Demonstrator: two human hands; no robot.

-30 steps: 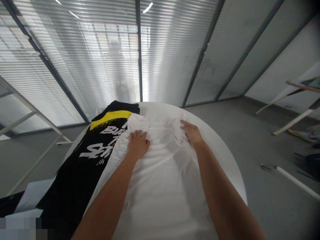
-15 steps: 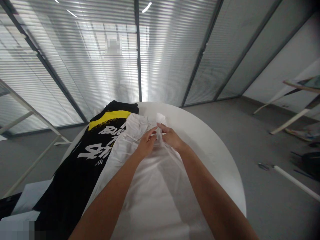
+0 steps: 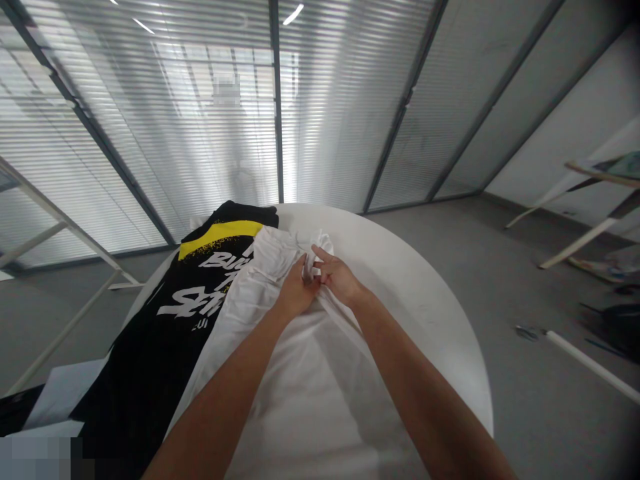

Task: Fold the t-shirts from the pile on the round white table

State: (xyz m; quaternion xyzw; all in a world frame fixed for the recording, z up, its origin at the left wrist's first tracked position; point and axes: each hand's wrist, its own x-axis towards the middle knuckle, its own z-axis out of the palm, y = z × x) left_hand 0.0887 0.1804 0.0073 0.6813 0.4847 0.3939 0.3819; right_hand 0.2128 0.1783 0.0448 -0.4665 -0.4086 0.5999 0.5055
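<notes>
1. White shirt [image 3: 310,373]: spread lengthwise down the centre of the frame on the round white table [image 3: 425,293], far end bunched at upper centre.
2. Left hand [image 3: 296,292] and right hand [image 3: 338,279] meet at that bunch, touching one another. Left fingers curled, pinching gathered cloth. Right hand grips the fold too, though some fingers stick out straight; how much cloth it has is hard to tell, as the hands overlap.
3. Handling, as judged: thin, light, limp fabric. Creases and slides easily over the smooth tabletop; no stiffness to hold a shape. Best taken at seams, collar or hem edge, where the cloth is doubled and gives a firmer purchase.
4. Texture: matte, slightly sheer, soft ridges radiating from the pinch.
5. Black shirt [image 3: 150,353], left of centre, lying flat and partly under the white one: yellow band, bold white lettering.
6. Beyond: ribbed frosted glass wall [image 3: 350,100] across the top; grey floor [image 3: 550,413]; pale slanted frame [image 3: 55,220] at left edge.
</notes>
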